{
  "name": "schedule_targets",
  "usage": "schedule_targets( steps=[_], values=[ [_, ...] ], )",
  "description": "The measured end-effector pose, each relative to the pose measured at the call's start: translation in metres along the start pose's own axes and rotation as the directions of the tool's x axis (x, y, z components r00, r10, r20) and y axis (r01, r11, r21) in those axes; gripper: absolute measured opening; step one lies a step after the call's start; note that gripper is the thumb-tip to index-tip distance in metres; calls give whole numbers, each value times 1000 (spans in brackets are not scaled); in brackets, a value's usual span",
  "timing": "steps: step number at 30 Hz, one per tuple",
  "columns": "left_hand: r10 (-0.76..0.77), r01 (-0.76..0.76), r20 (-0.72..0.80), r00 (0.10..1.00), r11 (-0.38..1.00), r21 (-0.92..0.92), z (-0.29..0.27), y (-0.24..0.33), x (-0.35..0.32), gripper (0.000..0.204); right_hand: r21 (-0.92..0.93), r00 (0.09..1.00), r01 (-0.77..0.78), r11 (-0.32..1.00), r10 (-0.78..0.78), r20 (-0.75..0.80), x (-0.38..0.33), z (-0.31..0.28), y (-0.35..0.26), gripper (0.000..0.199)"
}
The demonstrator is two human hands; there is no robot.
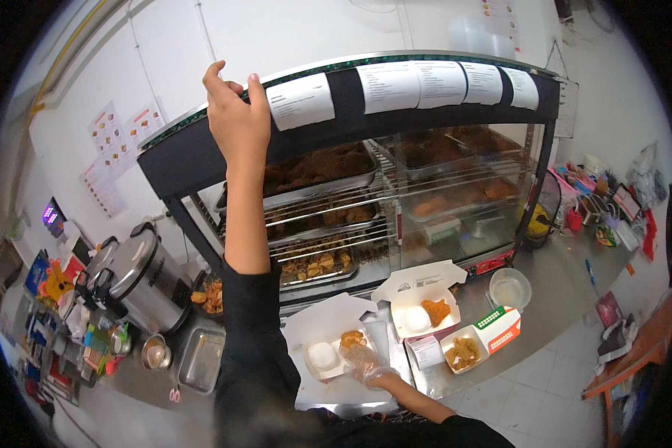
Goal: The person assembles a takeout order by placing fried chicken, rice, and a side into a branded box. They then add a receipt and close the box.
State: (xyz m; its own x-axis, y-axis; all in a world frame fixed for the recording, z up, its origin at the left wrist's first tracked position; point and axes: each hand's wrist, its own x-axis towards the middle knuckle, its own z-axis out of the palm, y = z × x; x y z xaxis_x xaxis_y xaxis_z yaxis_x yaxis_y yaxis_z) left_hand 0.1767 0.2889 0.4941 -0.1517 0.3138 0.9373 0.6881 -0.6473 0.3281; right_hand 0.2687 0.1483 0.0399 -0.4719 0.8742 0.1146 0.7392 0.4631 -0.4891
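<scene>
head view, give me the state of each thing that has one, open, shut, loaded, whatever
left hand, raised, against cabinet's top edge
right hand, gloved, fingers at food in left box
left box, lid open, food inside
right box, lid open, food inside
small box, open, fried pieces inside
display cabinet, left side open, right side behind glass
front steel pot, lid on

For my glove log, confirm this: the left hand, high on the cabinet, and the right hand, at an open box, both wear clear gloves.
Not quite: the head view shows the left hand bare, high on the cabinet. The right hand, at an open box, wears a clear glove.
</scene>
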Motion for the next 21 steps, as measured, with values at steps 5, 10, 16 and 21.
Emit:
schedule_targets(
  steps=[5, 10, 16, 21],
  values=[
    [67, 145, 388, 919, 857, -494, 50, 35, -7, 37, -24, 996, -1, 1000, -1, -88, 3, 6, 15, 48],
    [-53, 354, 489, 871, 758, -548, 79, 43, -3, 40, 38, 993, 17, 999, -12, -116, -1, 13, 11, 44],
    [-116, 407, 442, 889, 642, -650, 95, 50, -4, 48, 94, 988, 12, 995, 3, -154, -4, 17, 21, 42],
    [100, 44, 208, 973, 804, -593, 121, 53, -9, 71, 177, 966, 90, 980, -43, -253, 1, 27, 24, 40]
  ],
)
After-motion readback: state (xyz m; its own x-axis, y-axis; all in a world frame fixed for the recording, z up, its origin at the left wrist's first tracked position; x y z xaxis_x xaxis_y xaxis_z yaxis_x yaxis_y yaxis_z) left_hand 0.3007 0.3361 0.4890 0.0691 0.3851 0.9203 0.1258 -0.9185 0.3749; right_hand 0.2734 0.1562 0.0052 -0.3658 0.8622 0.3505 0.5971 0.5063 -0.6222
